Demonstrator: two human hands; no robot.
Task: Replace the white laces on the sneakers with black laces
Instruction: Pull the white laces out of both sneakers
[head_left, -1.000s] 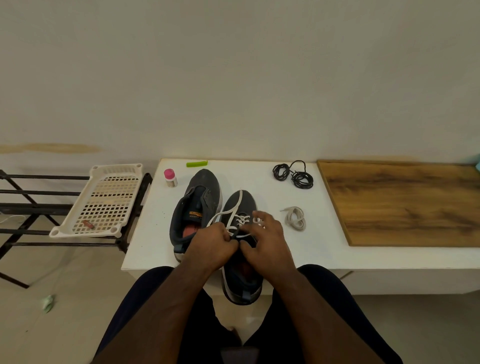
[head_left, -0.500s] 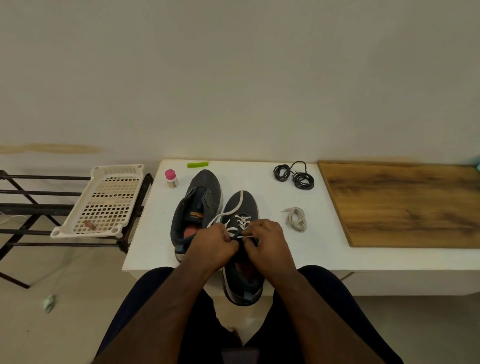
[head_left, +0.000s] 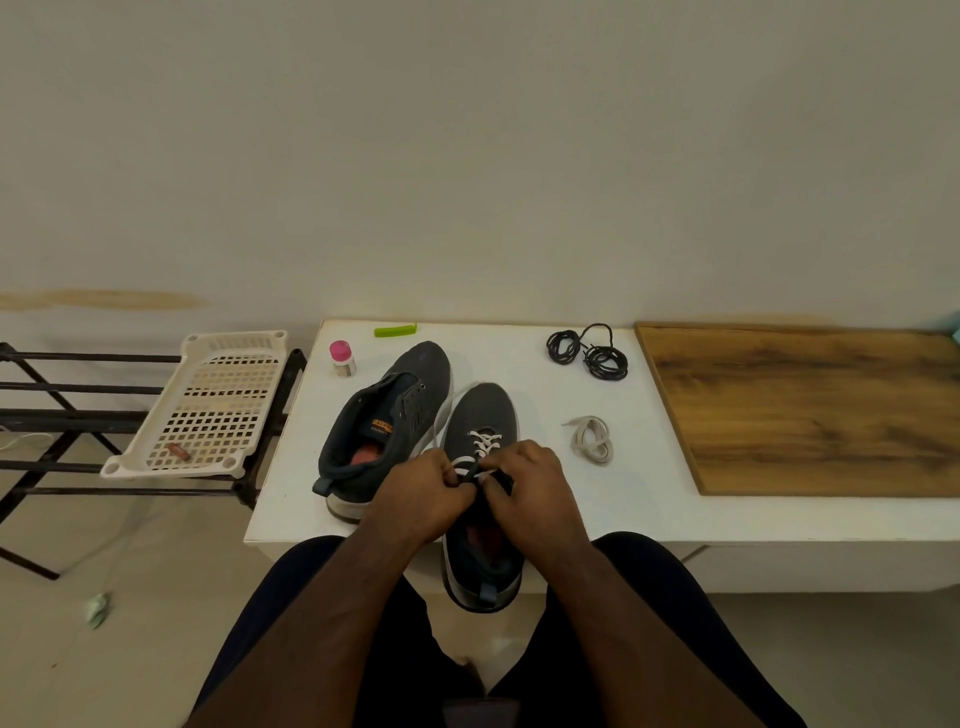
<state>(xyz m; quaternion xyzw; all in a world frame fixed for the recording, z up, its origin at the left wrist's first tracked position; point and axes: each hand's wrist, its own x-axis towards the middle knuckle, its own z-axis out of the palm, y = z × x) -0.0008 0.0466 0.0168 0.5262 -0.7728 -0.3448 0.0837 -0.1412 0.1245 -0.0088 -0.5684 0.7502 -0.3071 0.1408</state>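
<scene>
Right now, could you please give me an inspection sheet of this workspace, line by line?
Surface: white table, with a wooden board at its right.
Job's things: laced sneaker overhangs the near edge; unlaced sneaker lies beside it; black laces are coiled at the back; a removed white lace is bundled beside the laced sneaker.
Clutter: pink-capped bottle, green comb.
Hands: left hand and right hand both pinch the white lace at the eyelets.
Cables: nothing clearly seen.
Surroundings: plastic tray on a metal rack, plain wall, crumpled scrap on the floor.
</scene>
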